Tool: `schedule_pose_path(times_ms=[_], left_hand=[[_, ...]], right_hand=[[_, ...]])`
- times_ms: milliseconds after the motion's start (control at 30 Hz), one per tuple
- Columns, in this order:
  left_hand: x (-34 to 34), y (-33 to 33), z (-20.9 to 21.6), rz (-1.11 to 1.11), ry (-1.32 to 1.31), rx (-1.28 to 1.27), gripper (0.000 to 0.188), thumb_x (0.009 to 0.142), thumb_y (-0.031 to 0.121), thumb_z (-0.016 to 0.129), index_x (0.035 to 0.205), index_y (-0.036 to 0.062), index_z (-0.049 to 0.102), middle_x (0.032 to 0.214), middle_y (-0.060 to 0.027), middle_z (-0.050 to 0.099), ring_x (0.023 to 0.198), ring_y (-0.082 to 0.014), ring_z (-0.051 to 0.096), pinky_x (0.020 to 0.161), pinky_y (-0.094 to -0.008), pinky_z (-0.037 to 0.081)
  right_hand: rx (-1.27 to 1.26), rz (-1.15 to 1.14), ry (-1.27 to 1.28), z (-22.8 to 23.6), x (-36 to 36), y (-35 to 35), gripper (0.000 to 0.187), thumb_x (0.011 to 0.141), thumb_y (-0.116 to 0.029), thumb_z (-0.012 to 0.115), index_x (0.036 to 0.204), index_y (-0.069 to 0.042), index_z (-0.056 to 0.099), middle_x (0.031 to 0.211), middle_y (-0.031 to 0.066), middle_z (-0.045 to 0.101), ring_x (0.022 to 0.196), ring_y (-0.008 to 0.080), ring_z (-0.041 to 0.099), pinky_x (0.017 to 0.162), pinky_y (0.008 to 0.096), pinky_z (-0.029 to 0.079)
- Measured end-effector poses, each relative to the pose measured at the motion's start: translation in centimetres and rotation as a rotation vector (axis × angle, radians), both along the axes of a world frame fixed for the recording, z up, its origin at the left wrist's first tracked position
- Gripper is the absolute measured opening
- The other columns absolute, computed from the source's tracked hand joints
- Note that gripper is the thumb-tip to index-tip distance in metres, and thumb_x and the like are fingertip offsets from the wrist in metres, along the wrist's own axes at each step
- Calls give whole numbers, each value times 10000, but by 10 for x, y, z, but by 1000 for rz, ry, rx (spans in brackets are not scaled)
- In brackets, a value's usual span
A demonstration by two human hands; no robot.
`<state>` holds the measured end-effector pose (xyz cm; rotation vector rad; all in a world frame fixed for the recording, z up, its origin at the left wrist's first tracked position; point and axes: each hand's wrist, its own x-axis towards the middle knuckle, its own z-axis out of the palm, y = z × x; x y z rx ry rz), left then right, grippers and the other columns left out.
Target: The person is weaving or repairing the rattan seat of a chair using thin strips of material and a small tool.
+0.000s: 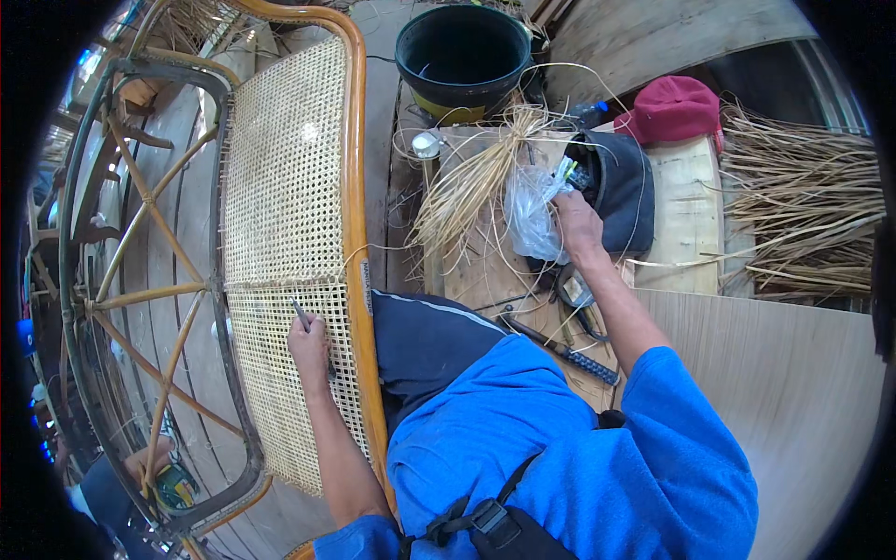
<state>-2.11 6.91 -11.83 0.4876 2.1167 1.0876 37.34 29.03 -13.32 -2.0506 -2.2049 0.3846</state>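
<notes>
A woven cane panel (285,177) in a glossy orange-brown wooden frame (357,187) stretches along my left side. My left hand (310,347) rests over the lower weave, closed around a thin grey pointed tool (300,311); its exact kind is unclear, and a dark end shows below my palm. To the right, my right hand (579,226) grips the edge of a crumpled clear plastic bag (534,219), its fingertips partly hidden. Just beside it, a dark open pouch (623,201) holds items I cannot make out. A bundle of pale cane strands (467,191) lies left of the plastic bag.
A black bucket (464,56) stands at the far side, with a red cap (672,109) to its right. Cane strips (803,205) are piled at the far right. A tool with a dark patterned handle (590,362) lies near my leg. An unwoven frame (154,196) stands left.
</notes>
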Motion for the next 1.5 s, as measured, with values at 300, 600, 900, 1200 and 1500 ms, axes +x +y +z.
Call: schedule_pose_path(times_ms=[300,600,900,1200,1500], left_hand=[[-2,-1,-5,3,-10,36,83,847,103,538,802,34,525,581,30,453,446,-46,378,402,-213,304],[-22,-21,-44,-73,285,0,157,814,160,579,819,4,586,642,-44,543,569,-120,505,536,-286,423],[-7,-8,-7,-58,252,-129,246,813,274,565,866,42,628,761,-146,648,708,-306,631,672,-393,478],[9,-11,2,0,536,-41,242,848,184,544,1060,80,595,928,-138,649,797,-278,644,712,-396,499],[49,-5,12,-308,616,25,385,801,208,620,1173,156,537,780,-93,625,634,-276,634,560,-383,521]], right_hand=[[-47,354,-192,1,11,15,207,838,-108,472,1006,-81,590,977,171,573,917,362,601,762,458,503],[-218,189,-101,52,28,19,274,890,-165,423,1006,-57,647,1023,198,633,953,389,599,820,442,466],[320,104,529,65,42,8,172,929,-131,551,1029,-20,637,815,3,581,713,69,512,668,203,429],[150,136,929,128,-83,-26,183,916,-102,576,1064,0,605,849,52,647,692,90,582,640,198,464],[-67,861,700,19,-275,-64,103,872,-100,584,949,-31,593,809,125,584,702,270,583,658,339,479]])
